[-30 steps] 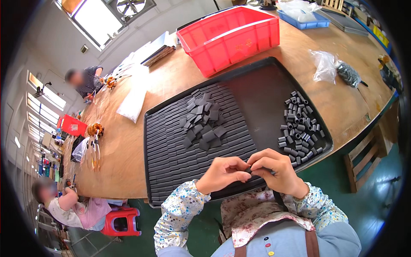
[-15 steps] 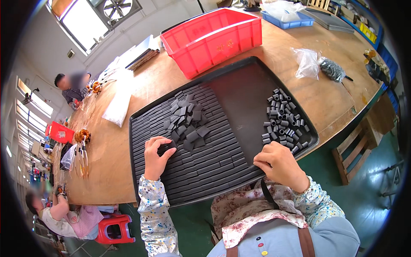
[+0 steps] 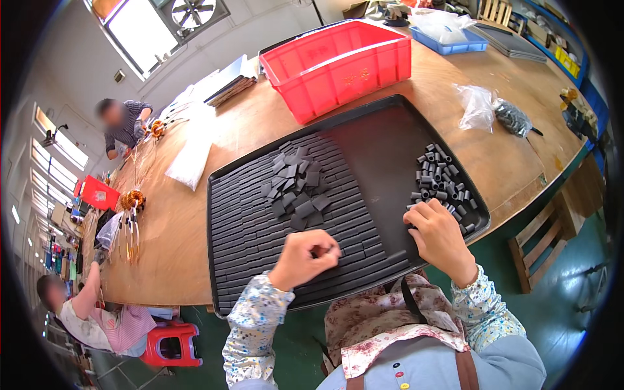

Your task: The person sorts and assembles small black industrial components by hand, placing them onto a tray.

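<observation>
A large black tray [image 3: 372,140] lies before me. Rows of dark grey strip-like pieces [image 3: 244,247] fill its left and middle part, and a loose pile of thin dark square pieces [image 3: 302,188] rests on them. My left hand [image 3: 300,259] is over the rows just below the pile, fingers curled and thumb pressed in; a dark bit shows in the grip, too small to name. At the tray's right side is a heap of short dark grey tubes [image 3: 437,170]. My right hand [image 3: 443,239] reaches to its near edge, thumb and forefinger apart, no held piece visible.
Behind the tray stands a red plastic crate [image 3: 344,75]. A clear bag [image 3: 476,107] and a bag of dark parts [image 3: 511,117] lie to the right, with a blue bin [image 3: 450,42] farther back. Two people sit at the left near copper-coloured coils [image 3: 132,199].
My left hand has left the square pile, moving right and toward me, its fingers now curled. My right hand has moved from the tray's near edge up to the tubes. The view has shifted slightly.
</observation>
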The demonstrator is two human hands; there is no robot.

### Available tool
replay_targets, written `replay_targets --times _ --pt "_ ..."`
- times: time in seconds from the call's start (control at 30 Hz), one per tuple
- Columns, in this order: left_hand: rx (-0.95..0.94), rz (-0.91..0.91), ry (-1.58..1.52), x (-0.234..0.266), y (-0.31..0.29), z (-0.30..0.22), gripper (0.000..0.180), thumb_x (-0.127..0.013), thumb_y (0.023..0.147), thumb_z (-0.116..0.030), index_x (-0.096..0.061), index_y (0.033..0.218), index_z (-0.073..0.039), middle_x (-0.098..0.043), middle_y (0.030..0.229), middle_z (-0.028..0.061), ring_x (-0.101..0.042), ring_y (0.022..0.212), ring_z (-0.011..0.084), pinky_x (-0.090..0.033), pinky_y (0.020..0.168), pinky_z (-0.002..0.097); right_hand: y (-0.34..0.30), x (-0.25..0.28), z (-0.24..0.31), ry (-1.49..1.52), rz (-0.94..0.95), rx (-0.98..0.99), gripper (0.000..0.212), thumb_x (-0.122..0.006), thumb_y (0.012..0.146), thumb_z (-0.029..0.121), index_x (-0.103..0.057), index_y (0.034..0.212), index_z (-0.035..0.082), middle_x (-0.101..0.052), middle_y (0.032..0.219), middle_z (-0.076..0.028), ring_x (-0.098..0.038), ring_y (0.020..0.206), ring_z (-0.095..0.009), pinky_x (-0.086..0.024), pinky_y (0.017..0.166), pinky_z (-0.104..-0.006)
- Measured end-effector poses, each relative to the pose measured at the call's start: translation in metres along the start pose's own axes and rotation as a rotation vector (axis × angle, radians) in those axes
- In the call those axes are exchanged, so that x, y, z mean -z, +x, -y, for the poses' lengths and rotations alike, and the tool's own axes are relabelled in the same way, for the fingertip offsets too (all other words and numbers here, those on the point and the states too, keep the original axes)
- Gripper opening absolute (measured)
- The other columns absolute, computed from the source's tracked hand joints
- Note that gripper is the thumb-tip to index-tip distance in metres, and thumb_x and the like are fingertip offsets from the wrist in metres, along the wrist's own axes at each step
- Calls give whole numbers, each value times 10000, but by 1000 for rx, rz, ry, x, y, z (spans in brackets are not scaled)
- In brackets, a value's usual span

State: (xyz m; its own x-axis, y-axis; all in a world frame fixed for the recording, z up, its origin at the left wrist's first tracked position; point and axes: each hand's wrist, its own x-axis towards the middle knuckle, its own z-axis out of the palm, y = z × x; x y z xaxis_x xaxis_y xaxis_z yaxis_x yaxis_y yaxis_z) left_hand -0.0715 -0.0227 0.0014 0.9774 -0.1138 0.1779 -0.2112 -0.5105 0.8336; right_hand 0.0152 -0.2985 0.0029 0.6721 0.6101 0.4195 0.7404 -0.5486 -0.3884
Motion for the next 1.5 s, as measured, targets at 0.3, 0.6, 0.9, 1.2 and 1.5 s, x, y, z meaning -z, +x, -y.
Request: replay_targets --times 0.3,0.6,0.9,1.2,1.5 --pt "79 95 -546 -30 13 -22 219 -766 805 -12 -551 847 0 -604 911 52 -618 877 107 -538 803 253 2 -11 -2 9 -81 -58 290 -574 698 -101 -617 954 29 -592 908 -87 -531 892 -285 -464 800 -373" --pt "144 240 -492 -25 6 -7 245 -747 778 73 -587 952 9 -641 1017 80 -643 935 146 -539 839 282 4 -8 -6 16 -53 -83 236 -578 701 -123 -613 887 18 -585 891 -104 -527 897 -301 -461 795 -378" --pt "225 274 -520 -27 1 -9 173 -731 816 46 -589 908 15 -667 925 71 -657 821 101 -551 727 244 10 -7 3 134 -215 -88 254 -634 726 -115 -591 941 15 -587 909 -118 -537 894 -325 -455 779 -396" --pt "241 252 -537 -29 4 -12 152 -721 828 44 -610 933 43 -639 917 51 -654 831 96 -549 733 234 -2 -25 38 1406 63 -341 88 -626 912 -17 -563 971 4 -583 937 -8 -546 900 -56 -482 809 -221" --pt "275 288 -658 -25 2 -16 220 -698 843 46 -628 1049 74 -625 976 68 -657 909 137 -554 827 264 3 -20 37 910 3 -39 185 -728 747 -72 -641 892 3 -657 948 -107 -653 809 -217 -527 716 -296"
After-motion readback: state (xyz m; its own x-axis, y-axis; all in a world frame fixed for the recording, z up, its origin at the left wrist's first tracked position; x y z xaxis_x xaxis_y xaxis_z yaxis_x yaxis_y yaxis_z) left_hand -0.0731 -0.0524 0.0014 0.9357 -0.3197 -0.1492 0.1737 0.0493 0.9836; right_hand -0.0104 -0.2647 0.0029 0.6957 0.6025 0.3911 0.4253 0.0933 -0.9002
